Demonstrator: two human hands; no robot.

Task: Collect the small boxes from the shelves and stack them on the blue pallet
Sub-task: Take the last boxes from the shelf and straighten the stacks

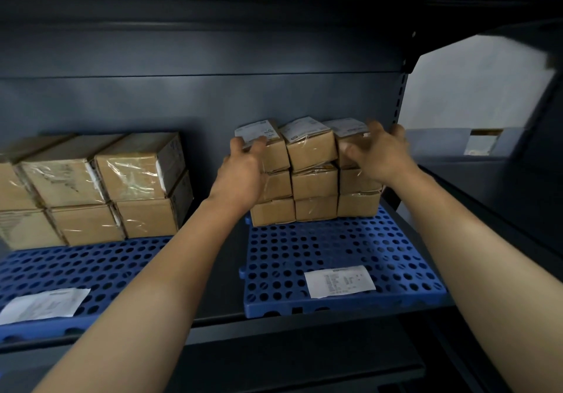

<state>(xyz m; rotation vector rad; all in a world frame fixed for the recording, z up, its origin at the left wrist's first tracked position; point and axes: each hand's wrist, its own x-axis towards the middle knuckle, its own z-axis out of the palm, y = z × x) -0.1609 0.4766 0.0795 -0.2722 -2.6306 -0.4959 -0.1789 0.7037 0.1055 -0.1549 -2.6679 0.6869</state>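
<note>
Several small brown boxes (313, 179), taped and labelled on top, stand three wide and three high at the back of a blue perforated pallet (335, 252) on the shelf. My left hand (243, 170) presses against the left side of the stack, with its fingers on the top-left box. My right hand (377, 152) is at the top-right box (350, 132), fingers spread over its front and side. Whether either hand truly grips a box is unclear.
Larger taped cartons (106, 185) sit two high on a second blue pallet (76, 267) to the left. A white paper slip (339, 280) lies on the right pallet, another slip (45, 304) on the left one. A dark shelf upright (399, 109) stands just right of the stack.
</note>
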